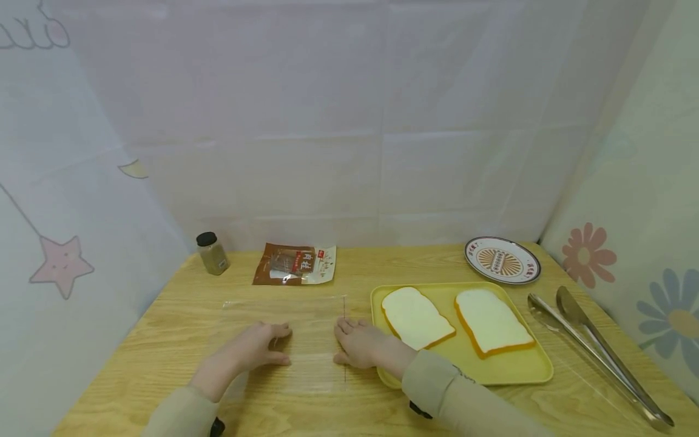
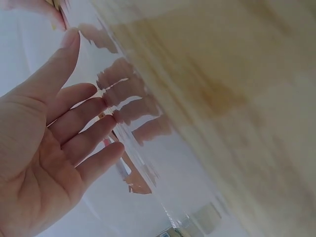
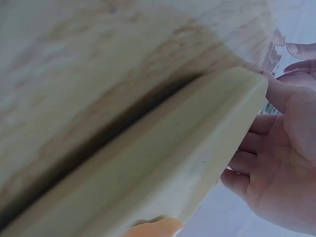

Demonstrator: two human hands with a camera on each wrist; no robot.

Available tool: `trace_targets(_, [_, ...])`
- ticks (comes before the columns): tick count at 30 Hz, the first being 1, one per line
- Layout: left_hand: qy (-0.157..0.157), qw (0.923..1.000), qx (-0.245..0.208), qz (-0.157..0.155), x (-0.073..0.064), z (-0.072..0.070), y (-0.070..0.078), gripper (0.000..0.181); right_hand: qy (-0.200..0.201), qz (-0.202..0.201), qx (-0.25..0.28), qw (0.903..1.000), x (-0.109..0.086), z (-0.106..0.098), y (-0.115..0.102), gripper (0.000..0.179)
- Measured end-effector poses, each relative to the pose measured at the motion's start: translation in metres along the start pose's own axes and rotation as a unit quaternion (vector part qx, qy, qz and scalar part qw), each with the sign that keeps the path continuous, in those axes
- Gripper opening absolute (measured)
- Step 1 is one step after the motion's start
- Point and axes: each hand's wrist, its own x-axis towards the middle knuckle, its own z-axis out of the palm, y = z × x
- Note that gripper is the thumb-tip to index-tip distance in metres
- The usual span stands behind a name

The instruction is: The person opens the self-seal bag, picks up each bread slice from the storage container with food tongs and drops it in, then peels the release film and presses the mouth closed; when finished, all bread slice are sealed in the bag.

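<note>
A clear plastic sheet (image 1: 311,349) lies flat on the wooden table, with a thin dark line along its right edge. Over its left part is my left hand (image 1: 252,347), thumb and fingers spread apart and nothing between them. In the left wrist view its fingertips (image 2: 117,150) come right down to the shiny film, which mirrors them. My right hand (image 1: 359,345) rests at the sheet's right edge, palm down, beside the yellow tray (image 1: 513,377). The right wrist view shows its fingers (image 3: 247,161) loosely extended behind the tray's corner, fingertips partly hidden.
Two bread slices, a left one (image 1: 416,317) and a right one (image 1: 491,320), lie on the tray. Metal tongs (image 1: 601,355) lie right of it. Behind stand a round printed plate (image 1: 502,260), a brown-and-white food packet (image 1: 295,264) and a black-lidded jar (image 1: 213,254).
</note>
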Motion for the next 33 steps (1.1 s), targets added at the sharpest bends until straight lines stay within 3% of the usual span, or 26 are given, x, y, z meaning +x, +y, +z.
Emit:
trace_targets(7, [0.023,0.9982,0.039,0.038,0.001,0.000,0.000,0.041,0.004,0.000,-0.015,0.9999,-0.002,0.000,-0.002,0.065])
trace_targets(11, [0.037,0.9934,0.070,0.083,0.006,0.001,-0.001,0.011,0.000,-0.001,-0.019,0.9998,-0.004,-0.001,-0.003,0.064])
trace_targets(17, [0.061,0.9841,0.107,0.128,0.012,0.004,0.000,0.014,-0.002,-0.003,-0.024,0.9997,-0.004,-0.003,-0.003,0.064])
trace_targets(24, [0.085,0.9800,0.144,0.108,0.012,0.006,0.007,0.007,-0.004,0.001,-0.027,0.9996,-0.005,-0.004,-0.003,0.064])
trace_targets(33, [0.084,0.9895,0.069,0.096,0.011,0.007,0.008,0.016,-0.009,0.006,-0.022,0.9997,-0.007,-0.006,-0.005,0.064])
